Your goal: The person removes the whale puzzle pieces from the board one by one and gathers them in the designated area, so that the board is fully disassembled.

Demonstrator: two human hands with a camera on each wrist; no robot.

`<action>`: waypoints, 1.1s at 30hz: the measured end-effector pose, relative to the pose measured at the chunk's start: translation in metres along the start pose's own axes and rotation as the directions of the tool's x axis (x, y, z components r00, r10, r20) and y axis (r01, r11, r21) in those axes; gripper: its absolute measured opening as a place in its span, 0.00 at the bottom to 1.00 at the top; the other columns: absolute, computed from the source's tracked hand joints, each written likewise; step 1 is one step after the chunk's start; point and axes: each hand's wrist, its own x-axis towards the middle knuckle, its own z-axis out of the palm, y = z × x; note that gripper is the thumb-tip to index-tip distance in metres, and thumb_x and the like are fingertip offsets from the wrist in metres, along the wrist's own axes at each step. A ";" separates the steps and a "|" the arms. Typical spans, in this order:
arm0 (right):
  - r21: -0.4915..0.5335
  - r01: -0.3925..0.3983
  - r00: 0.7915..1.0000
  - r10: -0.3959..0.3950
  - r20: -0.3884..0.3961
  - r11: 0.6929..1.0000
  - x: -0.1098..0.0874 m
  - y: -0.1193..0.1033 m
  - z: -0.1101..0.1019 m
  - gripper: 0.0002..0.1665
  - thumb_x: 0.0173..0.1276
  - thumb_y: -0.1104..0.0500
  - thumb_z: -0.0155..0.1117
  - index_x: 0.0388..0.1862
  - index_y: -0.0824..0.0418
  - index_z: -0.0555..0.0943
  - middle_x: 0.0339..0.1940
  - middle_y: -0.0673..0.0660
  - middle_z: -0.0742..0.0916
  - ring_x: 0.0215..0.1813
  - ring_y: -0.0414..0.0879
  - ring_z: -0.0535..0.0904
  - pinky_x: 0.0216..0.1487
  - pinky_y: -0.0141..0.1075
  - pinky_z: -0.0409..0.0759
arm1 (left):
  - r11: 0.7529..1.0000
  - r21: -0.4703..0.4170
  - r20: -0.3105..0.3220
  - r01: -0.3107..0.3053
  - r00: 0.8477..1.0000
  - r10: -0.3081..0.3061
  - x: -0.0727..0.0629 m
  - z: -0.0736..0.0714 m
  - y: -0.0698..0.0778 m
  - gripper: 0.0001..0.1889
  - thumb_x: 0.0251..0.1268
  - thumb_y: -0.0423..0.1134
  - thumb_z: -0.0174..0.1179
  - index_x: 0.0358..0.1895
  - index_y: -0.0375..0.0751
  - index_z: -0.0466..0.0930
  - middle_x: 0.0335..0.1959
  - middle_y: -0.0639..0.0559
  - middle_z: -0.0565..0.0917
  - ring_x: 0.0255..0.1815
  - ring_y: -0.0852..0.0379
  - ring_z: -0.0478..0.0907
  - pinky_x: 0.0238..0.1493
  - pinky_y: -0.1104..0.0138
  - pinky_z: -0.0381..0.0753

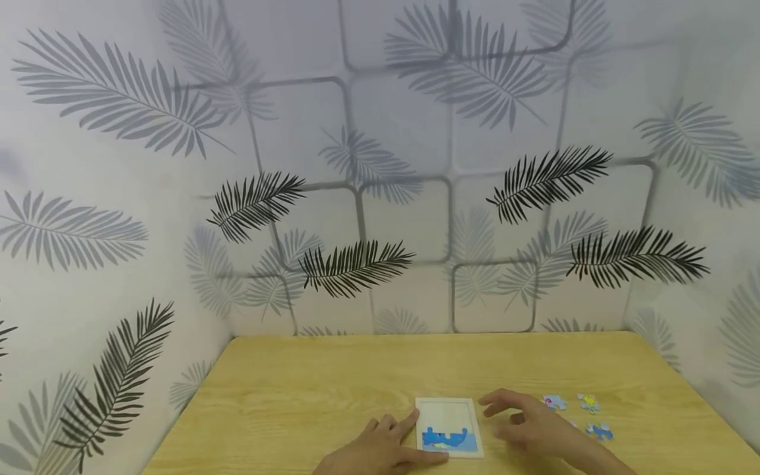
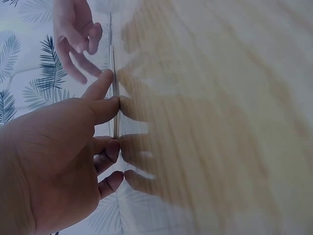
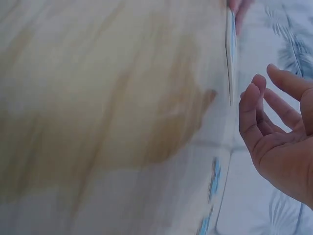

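A white-rimmed puzzle tray (image 1: 445, 400) lies on the table, with joined blue puzzle pieces (image 1: 449, 442) along its lower part. My left hand (image 1: 380, 446) rests at the tray's left side, its extended thumb and a finger touching the rim. Seen from the left wrist, that hand (image 2: 54, 152) has its fingertips down at the tray's thin edge. To the right of the tray, my right hand (image 1: 534, 425) hovers with loosely bent fingers. Nothing shows between those fingers in the right wrist view, where the hand (image 3: 283, 142) is apart from the tray (image 3: 229, 58).
Loose puzzle pieces lie right of my right hand: a pink-marked one (image 1: 555, 401), a yellow-marked one (image 1: 590, 401) and a blue one (image 1: 601, 431). Another is mostly hidden by the hand. The wooden table (image 1: 332, 369) meets a leaf-patterned wall (image 1: 410, 211) behind.
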 end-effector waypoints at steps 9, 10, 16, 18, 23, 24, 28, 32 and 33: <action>0.104 -0.058 0.982 0.037 0.187 0.993 0.032 -0.015 0.054 0.24 0.78 0.66 0.60 0.70 0.68 0.73 0.69 0.72 0.75 0.25 0.42 0.73 0.29 0.32 0.76 | 0.989 -0.114 0.077 0.093 0.993 -0.085 0.003 0.007 0.001 0.30 0.73 0.68 0.52 0.74 0.95 0.54 0.86 0.50 0.49 0.79 0.31 0.57 0.71 0.35 0.63; 0.092 -0.072 0.979 0.053 0.196 0.993 0.034 -0.017 0.058 0.23 0.78 0.66 0.61 0.70 0.67 0.74 0.70 0.70 0.75 0.29 0.43 0.75 0.31 0.32 0.77 | 0.985 -0.137 0.088 0.110 0.991 -0.098 0.004 0.007 0.001 0.30 0.72 0.69 0.53 0.74 0.95 0.55 0.86 0.52 0.48 0.80 0.32 0.56 0.71 0.34 0.63; -0.134 -0.032 0.990 0.050 0.130 0.990 0.048 -0.029 0.070 0.18 0.72 0.67 0.68 0.59 0.61 0.82 0.59 0.58 0.84 0.58 0.56 0.81 0.51 0.42 0.82 | 0.976 -0.171 0.101 0.133 0.988 -0.117 0.005 0.007 -0.001 0.32 0.69 0.69 0.57 0.73 0.97 0.54 0.86 0.54 0.48 0.79 0.34 0.57 0.69 0.33 0.64; -0.172 -0.015 0.995 0.032 0.093 0.985 0.053 -0.032 0.072 0.17 0.69 0.69 0.69 0.56 0.62 0.83 0.53 0.59 0.86 0.51 0.55 0.83 0.48 0.43 0.83 | 0.986 -0.125 0.076 0.108 0.992 -0.099 0.005 0.007 -0.003 0.32 0.70 0.69 0.55 0.74 0.96 0.53 0.86 0.53 0.49 0.78 0.35 0.59 0.70 0.36 0.64; -0.244 -0.024 0.999 0.033 0.031 0.970 0.057 -0.035 0.082 0.16 0.66 0.71 0.71 0.51 0.62 0.83 0.45 0.59 0.88 0.43 0.51 0.84 0.42 0.42 0.85 | 0.997 -0.054 0.037 0.058 0.998 -0.056 0.004 0.009 -0.004 0.30 0.73 0.69 0.53 0.75 0.92 0.56 0.86 0.55 0.50 0.75 0.38 0.63 0.69 0.40 0.69; -0.262 -0.028 0.999 0.036 0.026 0.965 0.058 -0.034 0.084 0.16 0.66 0.70 0.71 0.51 0.62 0.83 0.45 0.59 0.88 0.44 0.51 0.84 0.43 0.43 0.85 | 0.997 -0.052 0.037 0.055 0.998 -0.053 0.003 0.009 -0.004 0.30 0.73 0.68 0.53 0.75 0.91 0.56 0.86 0.55 0.49 0.75 0.39 0.63 0.69 0.40 0.69; -0.318 -0.029 0.999 0.034 0.010 0.948 0.061 -0.033 0.087 0.19 0.63 0.70 0.72 0.53 0.63 0.82 0.44 0.59 0.88 0.44 0.52 0.84 0.43 0.43 0.84 | 1.000 -0.012 0.045 0.018 0.999 -0.017 0.004 0.009 -0.006 0.30 0.75 0.65 0.53 0.77 0.85 0.58 0.86 0.53 0.50 0.71 0.46 0.66 0.66 0.46 0.73; -0.286 -0.028 0.999 0.031 0.007 0.958 0.064 -0.029 0.086 0.18 0.62 0.72 0.71 0.52 0.65 0.82 0.42 0.59 0.87 0.38 0.46 0.82 0.40 0.38 0.82 | 1.000 0.010 0.027 -0.020 0.999 0.020 0.003 0.006 -0.007 0.28 0.80 0.55 0.52 0.78 0.81 0.60 0.85 0.47 0.52 0.67 0.48 0.69 0.64 0.45 0.74; -0.267 -0.023 1.000 0.026 0.008 0.963 0.065 -0.028 0.086 0.18 0.62 0.73 0.71 0.51 0.66 0.82 0.42 0.60 0.87 0.36 0.44 0.81 0.38 0.37 0.82 | 1.000 0.007 0.017 -0.024 1.000 0.024 0.002 0.005 -0.006 0.28 0.81 0.53 0.52 0.78 0.81 0.61 0.85 0.46 0.53 0.66 0.48 0.69 0.65 0.44 0.74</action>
